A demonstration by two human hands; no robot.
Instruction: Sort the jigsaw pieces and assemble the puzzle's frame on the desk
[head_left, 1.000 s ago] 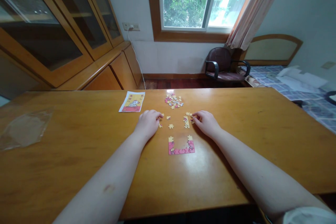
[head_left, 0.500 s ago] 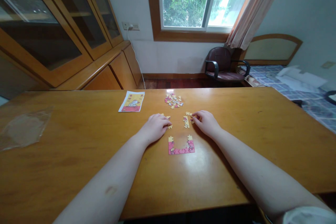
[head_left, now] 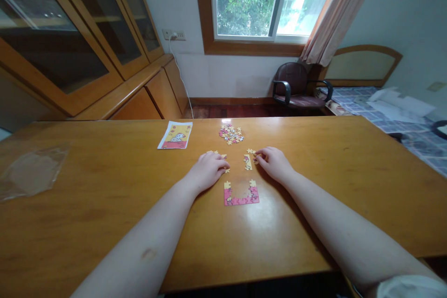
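My left hand (head_left: 210, 169) rests low over the table with its fingers bent. Its fingertips press on a small yellow puzzle piece (head_left: 227, 171), and other yellow pieces (head_left: 213, 152) peek out behind the knuckles. To the right, my right hand (head_left: 274, 162) pinches a puzzle piece (head_left: 256, 159) that its fingers partly cover. Between the hands lies a joined yellow strip of puzzle pieces (head_left: 248, 162), with a loose yellow piece (head_left: 251, 151) just beyond it. Closer to me, a U-shaped puzzle border (head_left: 240, 201), pink with yellow upper ends, lies flat.
A pile of mixed puzzle pieces (head_left: 231, 134) lies near the wooden table's (head_left: 307, 135) far edge. Left of it is a picture sheet (head_left: 175, 136). A clear plastic bag (head_left: 33, 172) lies at the far left. Beyond the table stands an armchair (head_left: 295, 84).
My left hand has shifted very slightly, and the yellow piece at its fingertips has moved a little right and nearer to me. My right hand has hardly moved.
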